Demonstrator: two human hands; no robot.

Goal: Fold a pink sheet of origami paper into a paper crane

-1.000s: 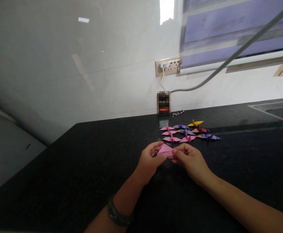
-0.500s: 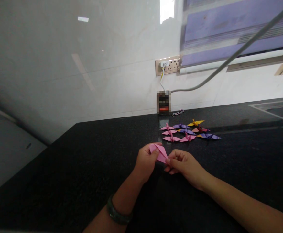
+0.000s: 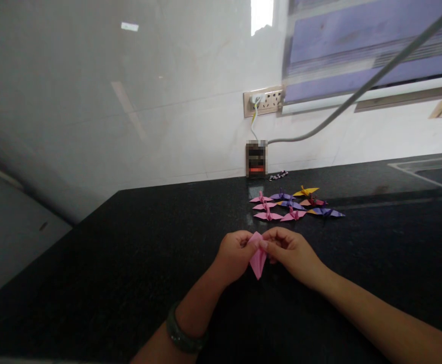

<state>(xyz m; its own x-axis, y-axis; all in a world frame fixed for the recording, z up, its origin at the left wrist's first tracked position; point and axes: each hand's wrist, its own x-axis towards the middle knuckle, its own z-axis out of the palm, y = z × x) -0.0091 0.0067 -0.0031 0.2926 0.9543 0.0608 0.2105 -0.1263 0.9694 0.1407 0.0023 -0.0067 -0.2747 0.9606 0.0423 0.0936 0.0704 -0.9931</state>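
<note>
A pink origami paper [image 3: 258,265], folded into a narrow diamond with one point towards me, is held above the dark counter. My left hand [image 3: 238,255] pinches its left side, the thumb lying on the front face. On the opposite edge, my right hand [image 3: 291,253] is closed with its thumb pressed near the paper's middle. Both thumb tips almost meet there. The fingers behind the paper are partly hidden. Beyond my hands stand several folded paper cranes, among them a pink crane [image 3: 268,216], a purple crane [image 3: 326,213] and a yellow crane [image 3: 306,191].
The black counter [image 3: 130,263] runs up to a pale wall. A pixelated box [image 3: 256,159] stands against that wall, with a grey cable [image 3: 319,126] leading off to the upper right. Beside it lies a small beaded strand [image 3: 279,176]. A sink edge [image 3: 413,172] shows at right.
The pink paper has turned from a slanted position to upright, its point now facing me. My right hand has moved up, its thumb shifting from the lower corner to the middle.
</note>
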